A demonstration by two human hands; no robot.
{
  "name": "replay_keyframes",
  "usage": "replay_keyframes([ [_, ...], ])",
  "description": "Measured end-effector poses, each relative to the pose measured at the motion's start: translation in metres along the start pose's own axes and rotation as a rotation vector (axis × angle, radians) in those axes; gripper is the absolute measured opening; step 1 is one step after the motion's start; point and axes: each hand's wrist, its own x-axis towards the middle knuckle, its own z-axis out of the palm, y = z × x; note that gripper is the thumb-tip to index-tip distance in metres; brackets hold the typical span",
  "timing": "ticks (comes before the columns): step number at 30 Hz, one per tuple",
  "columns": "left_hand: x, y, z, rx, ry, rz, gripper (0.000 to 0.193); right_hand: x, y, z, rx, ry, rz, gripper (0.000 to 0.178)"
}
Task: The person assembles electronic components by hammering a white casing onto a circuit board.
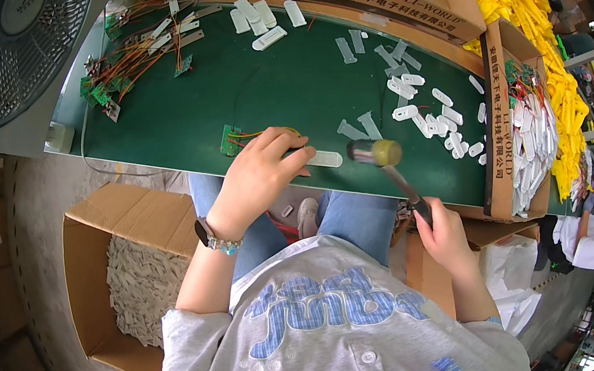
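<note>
Left hand (258, 178) fingers pinch white plastic casing (322, 158) flat on green mat (273, 87); casing juts rightward past fingertips. Right hand (442, 228) clenches mallet (378, 154) handle, head just beside casing.

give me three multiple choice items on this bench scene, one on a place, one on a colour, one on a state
1. Where is the open box of pale small parts?
A. on the floor at the person's left
B. on the green table top
C. on the fan

2. What colour is the mallet's head?
A. red
B. yellowish
C. blue

3. What is the left hand doing?
A. hanging free at the side
B. gripping the mallet
C. pressing a white strip-shaped piece to the table

Answers:
1 A: the cardboard box sits low beside the left arm, off the green table.
2 B: the mallet has a yellowish head on a dark handle held by the right hand.
3 C: the left hand lies with its fingers on the white piece, next to a small wired circuit board.
</note>
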Motion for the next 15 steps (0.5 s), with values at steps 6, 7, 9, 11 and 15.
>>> replay_keyframes([
  [6,-0.001,-0.001,0.0,0.002,-0.004,-0.004,0.028,0.008,-0.006,-0.002,-0.131,-0.006,-0.102,0.02],
  [7,0.0,-0.001,-0.001,-0.003,-0.011,-0.002,0.031,0.008,-0.007,-0.003,-0.033,0.054,-0.091,0.02],
  [9,0.0,0.0,-0.001,-0.011,-0.017,0.001,0.034,0.008,-0.008,-0.002,0.063,0.113,-0.078,0.02],
  [11,-0.002,0.002,-0.001,-0.094,0.026,-0.151,0.042,0.009,-0.006,0.009,0.098,0.165,-0.137,0.021],
  [15,-0.004,0.0,-0.002,-0.102,0.021,-0.162,0.048,0.02,-0.018,0.026,-0.1,-0.076,-0.135,0.029],
])
